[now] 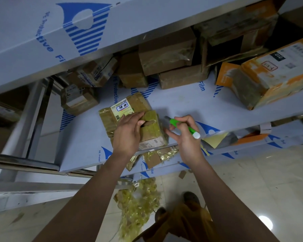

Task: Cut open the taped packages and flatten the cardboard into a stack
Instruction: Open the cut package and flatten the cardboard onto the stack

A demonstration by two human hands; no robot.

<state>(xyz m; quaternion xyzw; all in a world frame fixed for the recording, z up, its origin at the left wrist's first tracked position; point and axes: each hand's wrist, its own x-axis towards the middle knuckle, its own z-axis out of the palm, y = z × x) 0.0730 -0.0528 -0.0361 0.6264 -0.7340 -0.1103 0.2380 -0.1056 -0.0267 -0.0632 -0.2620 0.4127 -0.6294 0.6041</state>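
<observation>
Taped package (129, 117) lies on the middle shelf (191, 103) of a metal rack, near the front edge, wrapped in yellowish tape with a printed label facing up. A flap on its near end is partly lifted.

Left hand (128, 135) — reaches in from below, forearm extended, palm down on the package's near end. Fingers curl over the raised flap; thumb tucked into the opening beside it, so the hand grips the cardboard edge.

Right hand (184, 133) — hovers just right of the package, not touching it. It pinches a green utility knife (182, 124) between thumb and curled fingers; blade end points up-left toward the package, white tail end sticks out past the hand to the lower right.

Back of the same shelf: several brown cardboard boxes (166, 51) piled together, an orange-and-white box (262, 72) to the right, smaller labelled parcels (79, 98) at left.

Lower shelf holds torn cardboard and tape scraps (157, 156). On the tiled floor (252, 180) below, a heap of crumpled yellowish tape (138, 206). The person's shoes (191, 198) show beside it.
</observation>
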